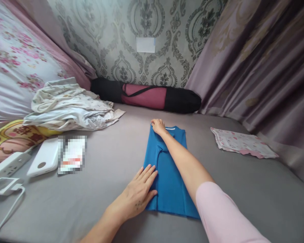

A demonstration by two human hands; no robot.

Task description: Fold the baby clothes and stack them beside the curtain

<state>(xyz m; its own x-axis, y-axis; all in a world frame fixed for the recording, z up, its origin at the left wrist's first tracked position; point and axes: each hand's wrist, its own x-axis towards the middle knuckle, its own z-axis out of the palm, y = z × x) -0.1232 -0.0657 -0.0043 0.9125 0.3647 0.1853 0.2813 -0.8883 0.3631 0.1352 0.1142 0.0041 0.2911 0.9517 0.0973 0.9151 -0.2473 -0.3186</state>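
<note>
A blue T-shirt (168,179), with its sides folded in to a narrow rectangle, lies on the grey bed sheet (108,158). Its neck, showing a white label strip, points away from me. My left hand (140,189) rests flat along the shirt's lower left edge, fingers stretched out. Reaching across the shirt, my right hand (158,126) has its fingers bent over the top left shoulder corner, closed on the cloth there. My right forearm and pale pink sleeve hide part of the shirt's right side.
A folded patterned garment (243,143) lies at right. Crumpled pale cloth (71,104) is heaped at left, near a yellow cushion (17,138), a white power bank (45,157), a blurred packet (72,155) and a power strip (11,165). A black-and-maroon long bag (144,96) lines the wall.
</note>
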